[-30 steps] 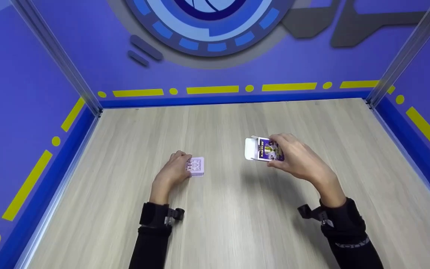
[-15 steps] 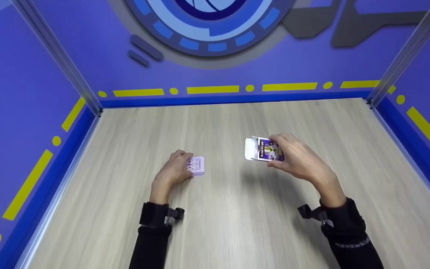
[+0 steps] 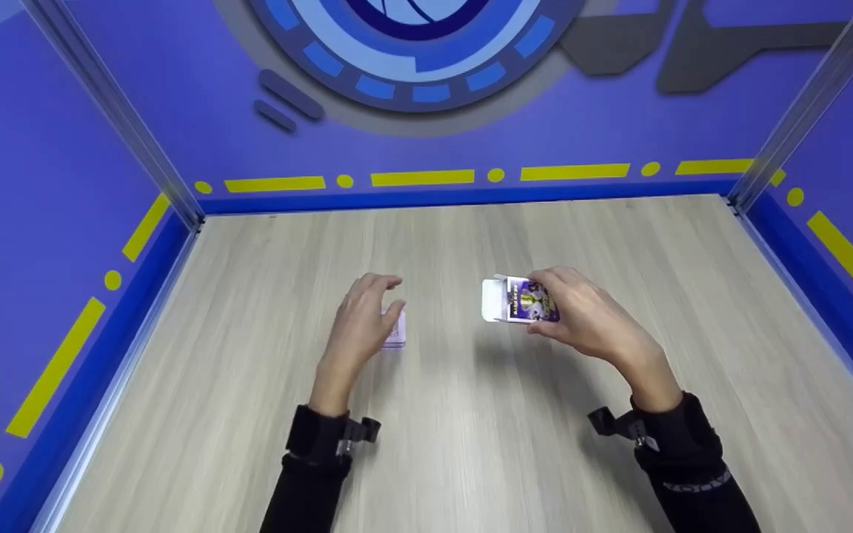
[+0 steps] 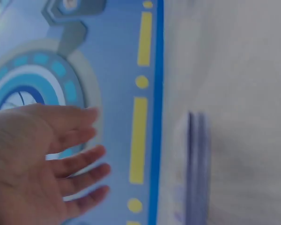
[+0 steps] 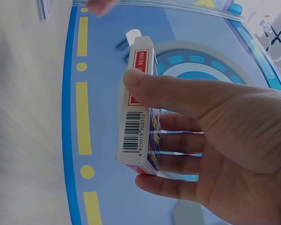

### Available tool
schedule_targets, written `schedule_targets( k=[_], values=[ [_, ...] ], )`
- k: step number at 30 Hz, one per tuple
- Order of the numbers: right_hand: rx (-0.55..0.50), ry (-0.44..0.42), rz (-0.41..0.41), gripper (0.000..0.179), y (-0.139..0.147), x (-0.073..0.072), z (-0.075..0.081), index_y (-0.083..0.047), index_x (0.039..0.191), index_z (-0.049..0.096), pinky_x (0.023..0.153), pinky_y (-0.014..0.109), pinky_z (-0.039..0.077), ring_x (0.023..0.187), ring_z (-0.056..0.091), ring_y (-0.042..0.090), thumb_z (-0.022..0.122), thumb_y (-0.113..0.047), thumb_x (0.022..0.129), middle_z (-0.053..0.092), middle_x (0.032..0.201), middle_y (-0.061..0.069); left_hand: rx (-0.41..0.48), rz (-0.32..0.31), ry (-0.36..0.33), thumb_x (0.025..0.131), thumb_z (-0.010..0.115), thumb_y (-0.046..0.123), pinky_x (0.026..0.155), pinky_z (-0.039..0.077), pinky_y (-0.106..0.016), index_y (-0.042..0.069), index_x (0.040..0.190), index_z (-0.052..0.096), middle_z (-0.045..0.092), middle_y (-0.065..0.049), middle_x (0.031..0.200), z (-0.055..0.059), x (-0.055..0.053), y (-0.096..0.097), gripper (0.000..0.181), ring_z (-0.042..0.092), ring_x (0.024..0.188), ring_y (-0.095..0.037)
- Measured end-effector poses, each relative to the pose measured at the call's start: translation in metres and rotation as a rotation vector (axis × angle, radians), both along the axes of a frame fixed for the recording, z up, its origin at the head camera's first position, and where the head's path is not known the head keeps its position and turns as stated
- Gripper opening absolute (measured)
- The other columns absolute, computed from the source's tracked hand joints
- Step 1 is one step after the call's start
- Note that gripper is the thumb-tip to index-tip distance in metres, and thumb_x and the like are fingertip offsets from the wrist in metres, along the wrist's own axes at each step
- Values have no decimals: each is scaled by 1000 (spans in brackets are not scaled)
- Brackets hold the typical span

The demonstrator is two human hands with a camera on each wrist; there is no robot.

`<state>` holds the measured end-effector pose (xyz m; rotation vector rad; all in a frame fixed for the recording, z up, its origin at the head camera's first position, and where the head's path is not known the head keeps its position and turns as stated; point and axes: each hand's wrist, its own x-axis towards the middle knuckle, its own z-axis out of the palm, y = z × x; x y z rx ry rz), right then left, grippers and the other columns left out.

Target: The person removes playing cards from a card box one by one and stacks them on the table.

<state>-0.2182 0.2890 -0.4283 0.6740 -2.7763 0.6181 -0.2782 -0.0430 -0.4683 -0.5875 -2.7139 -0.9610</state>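
My left grip [image 3: 361,318], wide and empty, is near the cards [image 3: 397,333] on the table [image 3: 441,444]; my right grip [image 3: 591,318] holds the box [image 3: 524,300]. Oversqueezing could crush it; a loose pinch could scatter the cards.

Purple-blue walls [image 3: 175,74], yellow dashes [image 3: 422,179], metal posts [image 3: 117,111], pale wood-grain tabletop [image 3: 434,429]

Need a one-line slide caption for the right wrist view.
Right grip holding a small box, barcode toward the camera, against a blue wall marked in yellow.
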Motion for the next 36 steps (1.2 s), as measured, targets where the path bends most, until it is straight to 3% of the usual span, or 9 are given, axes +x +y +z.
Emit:
schedule_targets(
  k=[2,4,8,11,15,25,31,36],
  values=[
    [10,10,8,71,-2,0,-1,5,133,59,93,48,53,110,61,33,94,-20,76,64,124,20,107,-29,84,97,70,6,88,55,-35,3,120,70,68,-8,110,7,10,17,24,66,103,-22],
    [15,17,13,72,-5,-1,-3,5,133,59,93,48,53,111,61,34,94,-20,75,64,124,20,204,-81,119,96,68,2,77,56,-30,2,112,69,68,-6,100,12,20,34,17,65,89,-18],
    [32,37,33,73,-13,-2,-6,6,132,60,96,47,53,114,61,35,96,-19,73,64,125,21,330,-198,102,95,66,-1,70,55,-24,1,105,64,65,-5,96,12,38,62,10,62,83,-14],
    [48,54,50,73,-19,-1,-7,6,132,60,98,47,52,114,61,36,96,-19,73,65,126,21,373,-221,91,94,66,-2,68,55,-24,2,101,60,62,-5,95,7,43,74,10,61,83,-14],
    [75,76,72,73,-28,1,-7,5,132,60,97,46,52,113,61,34,95,-21,73,65,125,19,429,-213,66,93,67,-4,66,54,-25,3,101,56,60,-5,93,0,43,79,14,60,82,-15],
    [100,110,134,69,-37,9,-2,0,131,60,93,42,54,111,61,29,94,-22,75,63,126,15,503,-239,-83,92,70,-3,70,52,-24,0,108,51,58,-8,95,-11,37,80,25,56,83,-15],
    [99,100,142,69,-35,8,-3,0,131,60,92,42,54,111,61,29,94,-23,76,63,126,15,521,-220,-169,92,74,0,74,54,-24,0,111,50,60,-8,97,-9,35,79,31,58,85,-15],
    [83,82,123,71,-31,6,-4,1,132,60,92,43,54,111,61,29,95,-22,75,63,126,16,565,-231,-230,92,73,-4,75,56,-26,-4,125,50,61,-13,106,-4,33,73,40,63,88,-17]
  ],
)
